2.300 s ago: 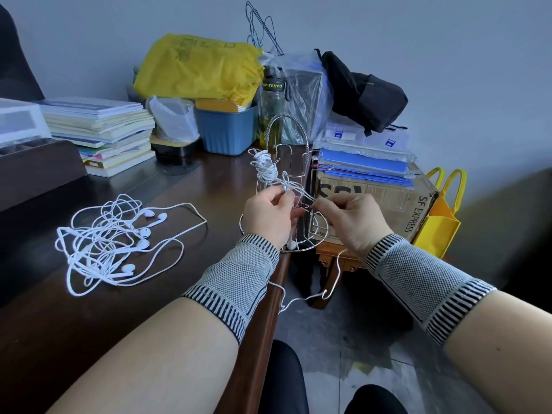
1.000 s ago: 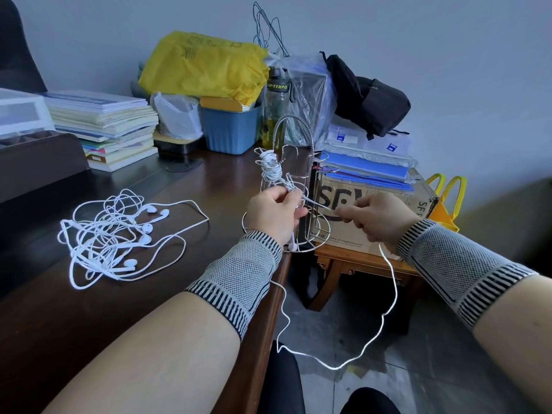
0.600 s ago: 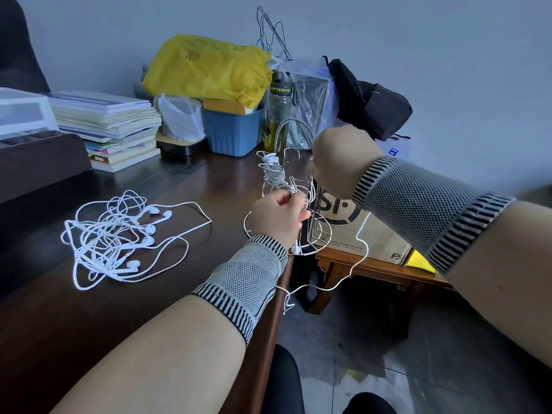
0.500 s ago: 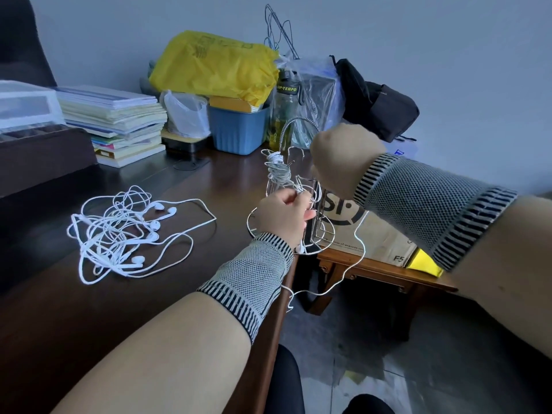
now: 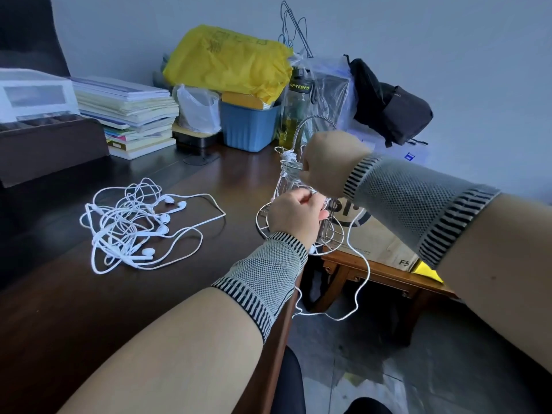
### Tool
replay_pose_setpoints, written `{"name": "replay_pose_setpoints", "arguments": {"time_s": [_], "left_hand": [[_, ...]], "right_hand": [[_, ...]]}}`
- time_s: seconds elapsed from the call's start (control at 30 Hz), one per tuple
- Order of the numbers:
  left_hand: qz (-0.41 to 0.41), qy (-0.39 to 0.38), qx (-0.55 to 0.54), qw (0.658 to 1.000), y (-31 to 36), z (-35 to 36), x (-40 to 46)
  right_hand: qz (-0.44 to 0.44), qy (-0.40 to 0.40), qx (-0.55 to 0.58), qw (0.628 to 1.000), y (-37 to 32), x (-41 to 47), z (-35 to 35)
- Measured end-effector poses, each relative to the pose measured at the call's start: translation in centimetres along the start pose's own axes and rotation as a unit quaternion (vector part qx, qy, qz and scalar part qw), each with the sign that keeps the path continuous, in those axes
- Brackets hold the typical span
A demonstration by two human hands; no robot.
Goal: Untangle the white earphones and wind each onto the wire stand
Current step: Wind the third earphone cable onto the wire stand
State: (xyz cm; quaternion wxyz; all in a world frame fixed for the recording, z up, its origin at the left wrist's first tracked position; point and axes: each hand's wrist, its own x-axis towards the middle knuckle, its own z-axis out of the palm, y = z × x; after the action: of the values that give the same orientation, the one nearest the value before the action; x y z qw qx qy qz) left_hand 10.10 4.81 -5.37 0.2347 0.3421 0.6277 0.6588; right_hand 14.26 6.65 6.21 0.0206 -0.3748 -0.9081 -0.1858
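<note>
Silver wire stand with arched top (image 5: 310, 121) upright at right edge of dark wooden counter (image 5: 74, 309). Right hand (image 5: 330, 164) curled at stand's upper hook, apparently pinching thin white earphone cord (image 5: 360, 282) — pinch itself hidden. Left hand (image 5: 294, 218) nearer, lower, gripping cord against stand. Slack loop hangs below, off counter edge. Next wrap runs round vertical axis. Tangled white earphone pile (image 5: 131, 225) well apart, left.

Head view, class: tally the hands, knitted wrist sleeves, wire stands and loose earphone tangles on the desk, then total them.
Hands: 2 (left hand, right hand)
Knitted wrist sleeves: 2 (left sleeve, right sleeve)
Wire stands: 1 (wire stand)
Loose earphone tangles: 1 (earphone tangle)
Total: 6
</note>
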Motion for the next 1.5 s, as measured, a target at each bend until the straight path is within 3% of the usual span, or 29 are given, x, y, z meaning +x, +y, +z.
{"name": "replay_pose_setpoints", "arguments": {"time_s": [0.13, 0.23, 0.33, 0.4, 0.47, 0.6, 0.73, 1.0, 1.23, 1.5], "left_hand": [[-0.022, 0.017, -0.001, 1.0, -0.1, -0.1, 0.3], [-0.006, 0.032, 0.065, 0.997, -0.4, -0.2, 0.6], [0.016, 0.0, 0.144, 0.989, -0.9, 0.0, 1.3], [0.007, 0.009, 0.128, 0.992, -0.9, -0.1, 1.5], [-0.002, 0.018, 0.079, 0.997, -0.8, -0.2, 1.7], [-0.025, -0.007, -0.03, 0.999, -0.6, -0.5, 1.2], [-0.025, -0.024, -0.048, 0.998, -0.2, -0.6, 0.4], [-0.01, -0.028, -0.033, 0.999, -0.6, -0.6, 0.5], [-0.047, -0.044, -0.092, 0.994, 0.1, -0.6, 0.0], [-0.053, -0.034, -0.109, 0.992, 0.3, -0.3, -0.2]], "right_hand": [[-0.073, 0.053, -0.028, 0.996, -0.4, -1.3, 1.2], [-0.111, 0.065, -0.057, 0.99, -0.5, -2.0, 1.3], [-0.113, 0.064, -0.054, 0.99, -0.7, -2.6, 1.3], [-0.112, 0.063, -0.048, 0.991, -0.7, -3.3, 2.0], [-0.112, 0.11, -0.02, 0.987, -0.2, -4.0, 3.8], [-0.026, 0.221, 0.197, 0.955, 1.5, -4.7, 7.6], [0.095, 0.175, 0.346, 0.917, 2.7, -4.1, 9.0], [0.162, 0.105, 0.45, 0.872, 4.5, -3.8, 9.3], [0.241, 0.073, 0.355, 0.9, 6.1, -3.5, 8.6], [0.138, 0.079, 0.215, 0.963, 4.9, -2.3, 3.0]]}}
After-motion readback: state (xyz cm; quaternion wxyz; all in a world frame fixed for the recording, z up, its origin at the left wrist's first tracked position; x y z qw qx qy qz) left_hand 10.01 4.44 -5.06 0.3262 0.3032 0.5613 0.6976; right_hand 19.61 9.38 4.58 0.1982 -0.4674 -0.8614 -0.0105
